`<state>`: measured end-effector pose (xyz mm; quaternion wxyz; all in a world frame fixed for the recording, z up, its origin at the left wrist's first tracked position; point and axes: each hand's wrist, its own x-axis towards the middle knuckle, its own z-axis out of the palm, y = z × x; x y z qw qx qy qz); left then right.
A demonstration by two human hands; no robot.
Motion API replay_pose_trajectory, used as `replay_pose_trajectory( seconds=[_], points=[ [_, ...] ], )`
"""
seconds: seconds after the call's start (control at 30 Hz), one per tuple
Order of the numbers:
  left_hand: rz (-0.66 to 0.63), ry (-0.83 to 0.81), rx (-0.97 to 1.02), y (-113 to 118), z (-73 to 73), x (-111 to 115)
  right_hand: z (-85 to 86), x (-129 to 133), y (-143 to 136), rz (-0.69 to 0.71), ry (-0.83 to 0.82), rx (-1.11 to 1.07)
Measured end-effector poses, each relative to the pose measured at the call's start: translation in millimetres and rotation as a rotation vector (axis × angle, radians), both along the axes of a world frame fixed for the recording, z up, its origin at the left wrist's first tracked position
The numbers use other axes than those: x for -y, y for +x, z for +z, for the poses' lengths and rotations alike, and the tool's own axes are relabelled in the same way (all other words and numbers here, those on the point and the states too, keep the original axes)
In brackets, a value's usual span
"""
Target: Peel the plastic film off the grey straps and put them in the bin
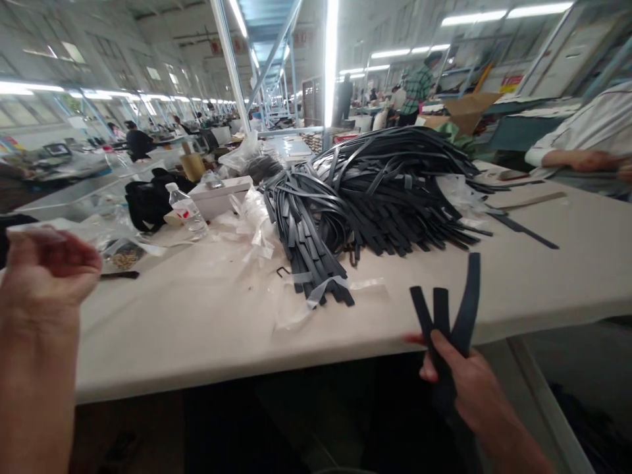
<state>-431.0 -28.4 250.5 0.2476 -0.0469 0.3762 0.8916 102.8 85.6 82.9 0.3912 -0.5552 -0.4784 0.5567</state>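
At 4 o'clock, near the table (pixel 197 336) edge: R hand (pixel 467 382), thumb & fingers closed on black straps (pixel 441 309). Three strap ends project above the grip, fanned to approx. 11, 12 & 1 o'clock of the thumb; lower lengths hang at 6 o'clock, partly hidden by hand & wrist. L hand (pixel 49 276), at 9 o'clock, is raised w/ fingers bent inward; blur, so cannot tell if pinched shut or what, if anything, is held. Pile (pixel 385 191) of similar black straps lies on the table at 12–1 o'clock, apart from both hands, w/ clear film (pixel 323 289) across its near end. Bottle (pixel 187 210), tilted, & white box (pixel 222 196) at 9–10 o'clock, L of pile. Person (pixel 587 135) in light clothing at 2–3 o'clock, by far R side of table.
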Motion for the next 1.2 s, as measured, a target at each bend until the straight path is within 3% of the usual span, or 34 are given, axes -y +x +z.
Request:
replay_pose_trajectory(
  seconds=[0.03,0.07,0.17,0.23,0.33,0.4,0.6,0.87,1.2],
  points=[
    [0.013,0.086,-0.108,18.2,-15.0,6.1,-2.4,13.8,-8.7,0.119,-0.029,0.004],
    [-0.027,0.081,-0.063,40.7,-34.2,11.0,-4.6,26.3,-19.0,0.236,-0.052,0.011],
    [-0.101,-0.072,0.175,114.7,-101.9,21.7,-9.0,54.4,-53.9,0.524,-0.109,0.007],
    [-0.186,-0.083,0.350,154.8,-140.8,27.3,-10.1,66.2,-75.1,0.636,-0.117,0.007],
    [-0.211,-0.123,0.466,192.5,-173.4,34.0,-10.2,76.8,-99.9,0.729,-0.082,0.044],
    [-0.226,-0.149,0.482,206.7,-180.1,37.0,-10.9,81.1,-112.7,0.767,-0.043,0.057],
    [-0.315,-0.154,0.451,227.7,-182.3,38.4,-24.1,88.8,-137.1,0.833,0.065,0.131],
    [-0.277,-0.115,0.361,226.0,-202.3,39.8,-33.1,93.3,-140.1,0.890,0.060,0.169],
    [-0.283,-0.099,0.385,226.8,-207.5,48.3,-43.3,93.5,-145.1,0.926,0.037,0.174]
  ],
)
